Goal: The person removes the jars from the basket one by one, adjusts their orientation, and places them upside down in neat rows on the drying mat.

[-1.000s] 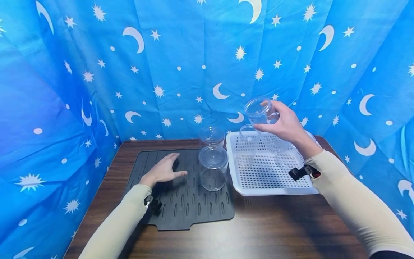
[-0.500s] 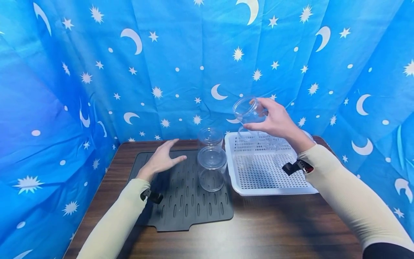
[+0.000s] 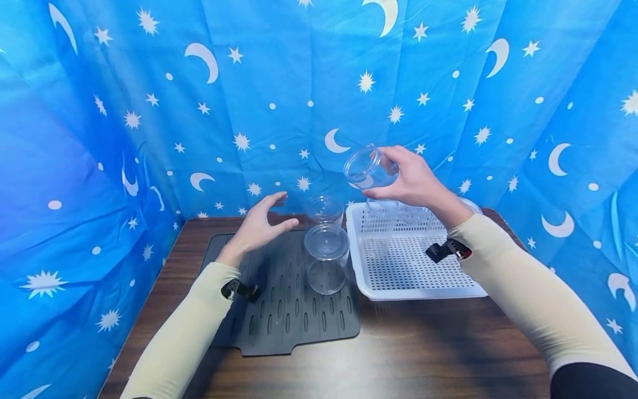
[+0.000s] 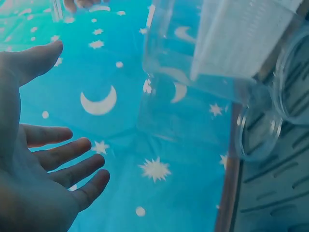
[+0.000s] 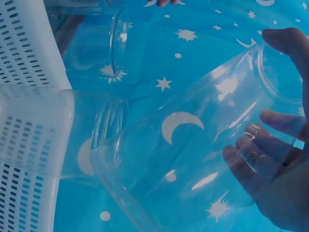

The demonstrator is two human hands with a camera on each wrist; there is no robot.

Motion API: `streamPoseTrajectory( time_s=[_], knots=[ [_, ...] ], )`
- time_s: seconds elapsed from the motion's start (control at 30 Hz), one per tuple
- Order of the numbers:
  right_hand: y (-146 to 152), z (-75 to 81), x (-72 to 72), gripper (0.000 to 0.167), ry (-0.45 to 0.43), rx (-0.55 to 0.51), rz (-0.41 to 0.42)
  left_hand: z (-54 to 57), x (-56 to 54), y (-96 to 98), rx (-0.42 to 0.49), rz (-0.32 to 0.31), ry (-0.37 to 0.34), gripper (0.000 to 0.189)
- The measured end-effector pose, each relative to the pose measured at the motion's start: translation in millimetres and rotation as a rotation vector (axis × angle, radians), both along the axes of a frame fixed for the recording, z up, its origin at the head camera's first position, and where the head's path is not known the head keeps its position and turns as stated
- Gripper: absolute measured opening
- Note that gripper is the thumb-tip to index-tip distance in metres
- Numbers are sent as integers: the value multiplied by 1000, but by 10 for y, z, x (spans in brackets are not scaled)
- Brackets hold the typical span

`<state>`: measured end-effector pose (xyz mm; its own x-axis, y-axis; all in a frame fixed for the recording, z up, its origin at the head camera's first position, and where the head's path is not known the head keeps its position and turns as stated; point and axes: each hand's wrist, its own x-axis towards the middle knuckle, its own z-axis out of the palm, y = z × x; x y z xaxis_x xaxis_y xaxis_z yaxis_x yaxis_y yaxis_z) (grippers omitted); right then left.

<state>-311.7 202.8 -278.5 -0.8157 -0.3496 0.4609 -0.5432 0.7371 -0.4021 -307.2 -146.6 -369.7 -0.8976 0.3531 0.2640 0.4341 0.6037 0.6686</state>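
The right-hand grip (image 3: 411,180) is curled round a clear jar (image 3: 369,172), tilted in the air near the far left corner of the white basket (image 3: 423,293). The left-hand grip (image 3: 256,227) is spread above the black mat (image 3: 279,332), left of the near jar (image 3: 327,266) and far jar (image 3: 324,209), standing upright at the bench's (image 3: 359,366) middle.

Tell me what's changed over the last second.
The right hand has moved left with the clear jar it holds, and the jar has tipped further, its rim leaning left. The left hand has risen toward the back, holding nothing. The two jars on the mat and the basket stayed put.
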Motion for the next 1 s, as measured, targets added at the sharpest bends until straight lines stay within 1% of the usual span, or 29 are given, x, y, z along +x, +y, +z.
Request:
streamPoseTrajectory(
  time_s=[0.07, 0.17, 0.27, 0.4, 0.5, 0.63, 0.73, 0.8, 0.9, 1.0],
  knots=[
    [-32, 22, -10, 67, 3, 4, 12, 58, 1, 33, 46, -26, -18, 79],
    [-72, 60, -15, 74, -3, 23, 23, 139, 7, 73, 118, -55, -62, 77],
    [-109, 86, -17, 81, -17, 52, 41, 204, 21, 112, 164, -58, -115, 76],
    [-157, 85, -37, 84, -32, 96, 69, 270, 12, 179, 207, -63, -155, 73],
    [-201, 82, -51, 88, -45, 125, 84, 338, -3, 250, 246, -80, -155, 71],
    [-272, 86, -60, 84, -65, 177, 104, 437, -14, 364, 266, -89, -131, 76],
    [-326, 86, -55, 81, -66, 224, 118, 476, -17, 435, 269, -91, -131, 83],
    [-363, 81, -48, 80, -62, 250, 128, 486, -9, 470, 279, -96, -151, 87],
    [-421, 75, -26, 81, -49, 273, 149, 489, 7, 513, 311, -117, -185, 91],
    [-465, 57, -5, 83, -27, 301, 168, 487, 24, 547, 333, -140, -200, 97]
  ],
)
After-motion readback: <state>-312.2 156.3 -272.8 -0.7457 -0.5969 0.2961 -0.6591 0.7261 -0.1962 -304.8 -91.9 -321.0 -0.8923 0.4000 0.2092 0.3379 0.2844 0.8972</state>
